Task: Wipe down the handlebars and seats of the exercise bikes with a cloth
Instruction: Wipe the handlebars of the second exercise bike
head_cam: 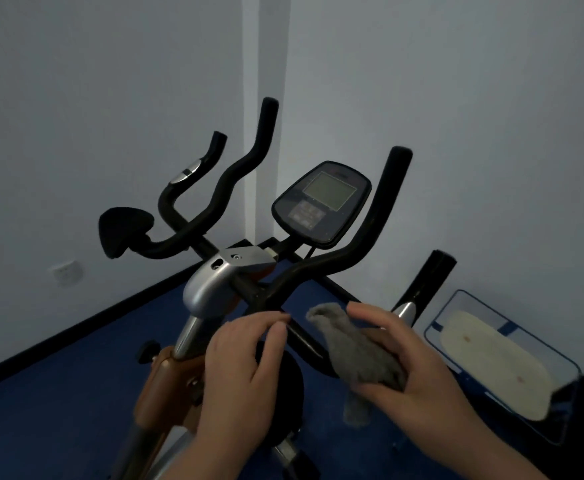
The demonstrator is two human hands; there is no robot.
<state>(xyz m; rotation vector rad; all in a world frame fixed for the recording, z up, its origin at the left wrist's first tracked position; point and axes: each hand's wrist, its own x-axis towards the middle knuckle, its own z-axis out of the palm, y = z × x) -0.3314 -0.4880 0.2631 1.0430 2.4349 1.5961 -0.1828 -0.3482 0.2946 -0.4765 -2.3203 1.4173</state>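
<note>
A grey cloth (360, 351) is held bunched in the right hand (412, 368), fingers curled round it, just beside the near handlebar (339, 261) of the bike (211, 289). The left hand (245, 362) is kept open, fingers relaxed over the stem. The cloth is judged soft, light and limp; it is best gripped in a wad. The bars look stiff and padded, so firm wrapping strokes are suited.
</note>
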